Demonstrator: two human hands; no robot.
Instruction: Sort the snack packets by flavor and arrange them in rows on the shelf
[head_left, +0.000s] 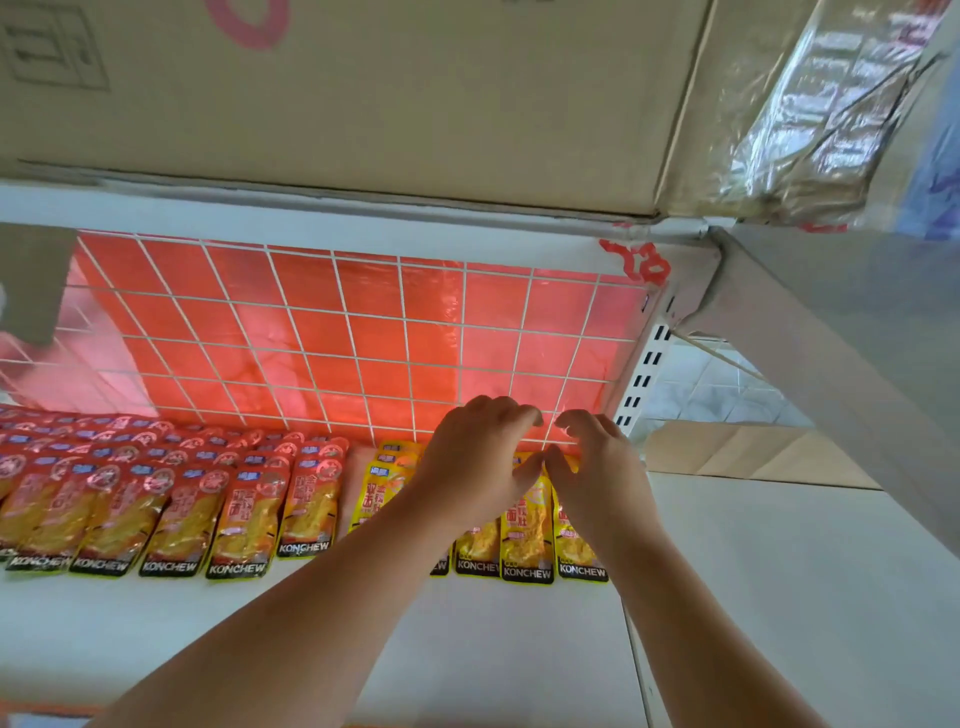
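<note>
Left hand (475, 457) and right hand (597, 467) curl over yellow packets (524, 530), hiding whether either grips one.

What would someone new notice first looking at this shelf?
The bright red sheet behind the white wire grid, at the back of the shelf, stands out first. Below it, red packets fill rows on the left and yellow packets sit on the right, with the left hand and right hand side by side over them.

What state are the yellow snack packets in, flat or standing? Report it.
Flat: the yellow foil snack packets lie face up, overlapping, on the white shelf.
</note>
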